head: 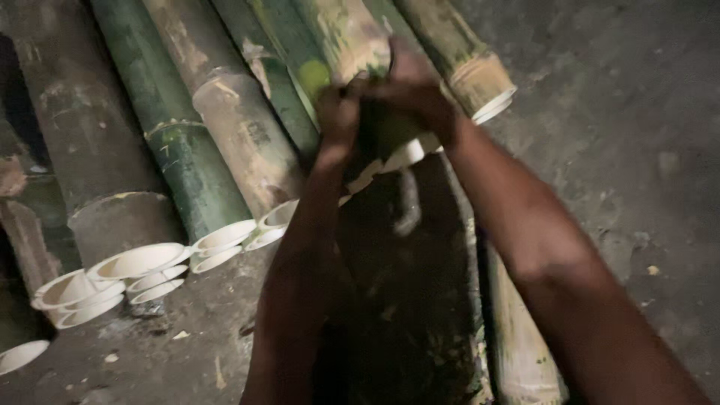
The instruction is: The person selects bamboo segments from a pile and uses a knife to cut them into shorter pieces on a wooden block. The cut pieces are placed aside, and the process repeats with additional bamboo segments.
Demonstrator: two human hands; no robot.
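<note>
Both my hands clasp the cut end of one thick green bamboo pole (341,34) that lies on top of a stack. My left hand (337,116) wraps its left side and my right hand (412,94) covers its right side, fingers curled over the pale rim (401,156). My forearms reach up from the bottom of the view and hide the pole's underside.
Several other cut bamboo poles (225,127) lie side by side to the left, their hollow white ends (142,259) facing me. Another pole (480,79) rests to the right. One more bamboo length (517,352) lies below my right arm. A grey concrete floor (622,135) spreads right.
</note>
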